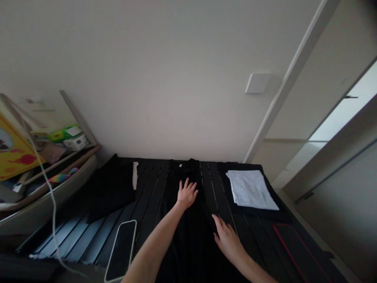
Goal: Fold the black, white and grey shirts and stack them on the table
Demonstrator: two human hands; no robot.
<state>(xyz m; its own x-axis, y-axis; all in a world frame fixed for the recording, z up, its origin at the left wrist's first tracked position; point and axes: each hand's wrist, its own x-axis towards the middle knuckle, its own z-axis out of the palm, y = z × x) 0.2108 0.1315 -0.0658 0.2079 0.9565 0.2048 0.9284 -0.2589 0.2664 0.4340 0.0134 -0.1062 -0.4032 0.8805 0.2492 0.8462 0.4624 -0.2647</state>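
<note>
A black garment (188,232) lies lengthwise down the middle of the slatted table, with a small white label near its far end. Spread flat on its upper part is my left hand (187,194), fingers apart. At the garment's right edge rests my right hand (228,237), its thumb and forefinger apart and its other fingers slightly bent. I see nothing lifted in either hand. The dark cloth blends with the dark table, so its outline is hard to make out.
Folded dark cloth (113,188) with a white edge lies left. Light grey folded cloth (253,190) sits on dark cloth at right. A white-rimmed phone (120,249) and a red-edged dark object (300,251) lie nearer. A white cable (51,192) hangs before a filled bin (73,181).
</note>
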